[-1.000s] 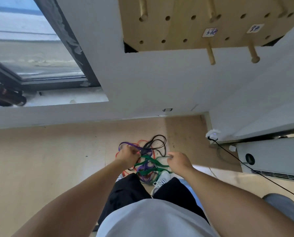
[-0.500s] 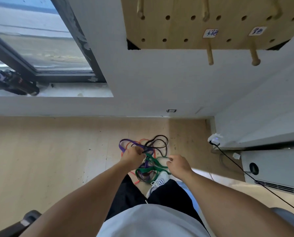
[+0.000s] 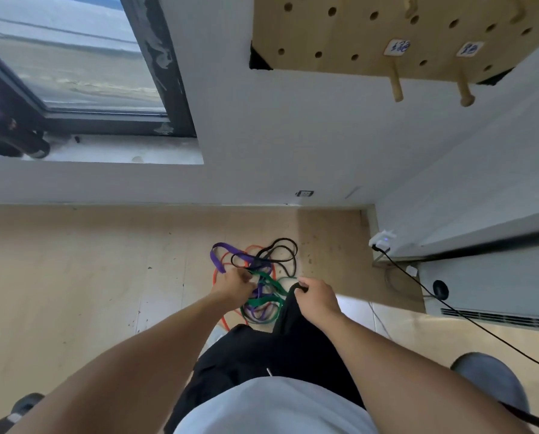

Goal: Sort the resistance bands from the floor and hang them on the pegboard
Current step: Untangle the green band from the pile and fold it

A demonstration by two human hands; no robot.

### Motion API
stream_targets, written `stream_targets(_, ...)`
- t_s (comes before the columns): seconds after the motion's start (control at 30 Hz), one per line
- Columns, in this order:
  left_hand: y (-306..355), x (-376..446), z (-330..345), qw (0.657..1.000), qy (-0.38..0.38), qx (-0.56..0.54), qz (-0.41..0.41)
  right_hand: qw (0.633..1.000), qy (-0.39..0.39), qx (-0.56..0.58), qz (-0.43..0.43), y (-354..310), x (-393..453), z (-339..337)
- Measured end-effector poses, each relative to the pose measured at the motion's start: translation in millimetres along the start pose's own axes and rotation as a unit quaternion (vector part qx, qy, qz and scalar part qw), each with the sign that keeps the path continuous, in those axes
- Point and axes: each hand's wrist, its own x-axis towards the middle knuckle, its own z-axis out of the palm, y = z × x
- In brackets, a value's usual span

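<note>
A tangle of resistance bands lies on the floor by the wall: a purple band (image 3: 219,256), a thin black band (image 3: 277,249), a green band (image 3: 269,281) and an orange band (image 3: 221,319). My left hand (image 3: 235,285) is closed on strands at the pile's left side, among the purple and green ones. My right hand (image 3: 316,297) grips a wide black band (image 3: 288,308) that hangs down from its fingers. The wooden pegboard (image 3: 340,36) is on the wall above, with two labelled pegs (image 3: 396,86) sticking out at its lower edge.
A window (image 3: 74,57) with a dark frame is at the left. A white unit (image 3: 493,283) stands at the right, with a black cable (image 3: 450,308) running from a wall plug (image 3: 382,241). A grey object (image 3: 493,380) lies at lower right.
My right hand has pulled a wide black band up out of the pile. My left hand stays on the tangle. The view has tilted slightly, with the window and pegboard shifted.
</note>
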Motion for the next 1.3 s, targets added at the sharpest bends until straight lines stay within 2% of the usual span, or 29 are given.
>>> stream_targets(0.37, -3, 11, 4, 0.996, 0.044, -0.082, -0.012, 0.996, -0.015, -0.075, -0.055, -38, 35, -24)
stream_targets(0.57, 13, 29, 27, 0.976, 0.115, -0.171, -0.071, 0.974, -0.072, -0.171, -0.133, -33, 94, -43)
stream_targets(0.77, 64, 53, 88, 0.947, 0.152, -0.236, -0.159, 0.942, -0.161, -0.247, -0.157, 10, 171, -71)
stream_targets(0.87, 79, 70, 114, 0.931, 0.151, -0.281, -0.176, 0.931, -0.188, -0.267, -0.162, 24, 205, -71)
stream_targets(1.0, 59, 118, 142, 0.924, 0.148, -0.307, -0.176, 0.924, -0.198, -0.284, -0.161, 35, 265, -26)
stream_targets(1.3, -87, 290, 187, 0.960, 0.135, -0.182, -0.165, 0.909, -0.215, -0.288, -0.213, 80, 422, 179)
